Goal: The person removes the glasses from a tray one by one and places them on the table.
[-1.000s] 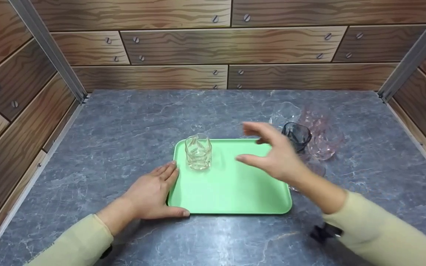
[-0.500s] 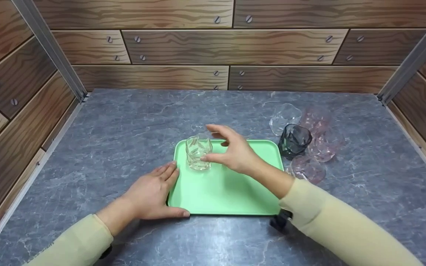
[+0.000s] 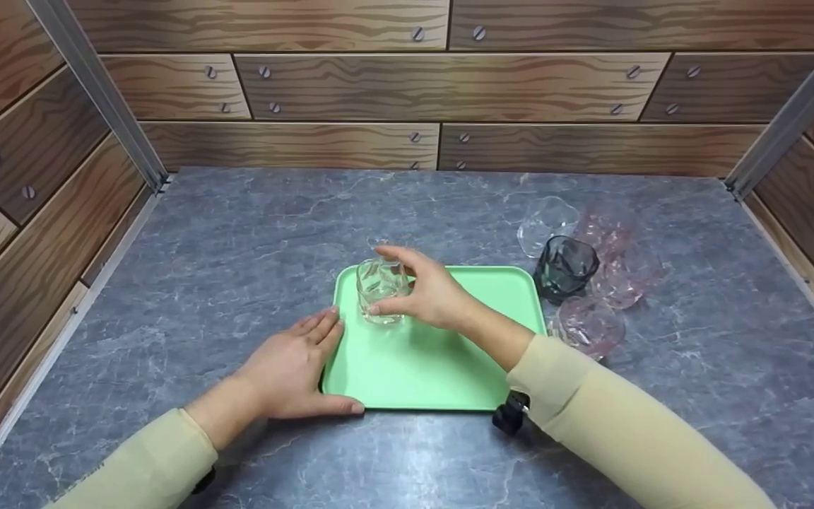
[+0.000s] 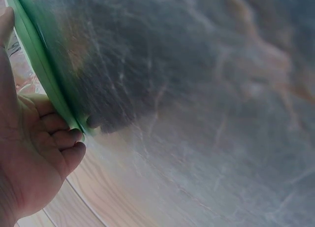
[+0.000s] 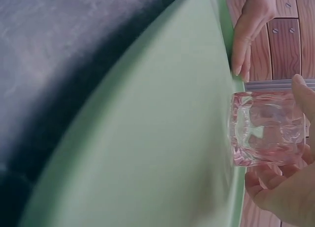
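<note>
A clear drinking glass (image 3: 379, 286) stands upright at the far left of a light green tray (image 3: 428, 367). My right hand (image 3: 432, 290) curves round this glass from the right, thumb in front and fingers behind. In the right wrist view the glass (image 5: 268, 128) sits between the thumb and the fingers, its base against the tray. My left hand (image 3: 294, 371) rests against the tray's left edge, fingers extended and thumb at the near left corner. The left wrist view shows its fingers touching the green rim (image 4: 42, 64).
Just right of the tray stands a dark grey glass (image 3: 566, 268). Clustered about it are a clear glass (image 3: 545, 226) and several pinkish ones, such as the near pink glass (image 3: 591, 325). Wood-patterned walls (image 3: 407, 85) close off the grey marbled table (image 3: 251, 226).
My right hand has moved left across the tray to the clear glass and come round it. The left hand and the tray have stayed in place.
</note>
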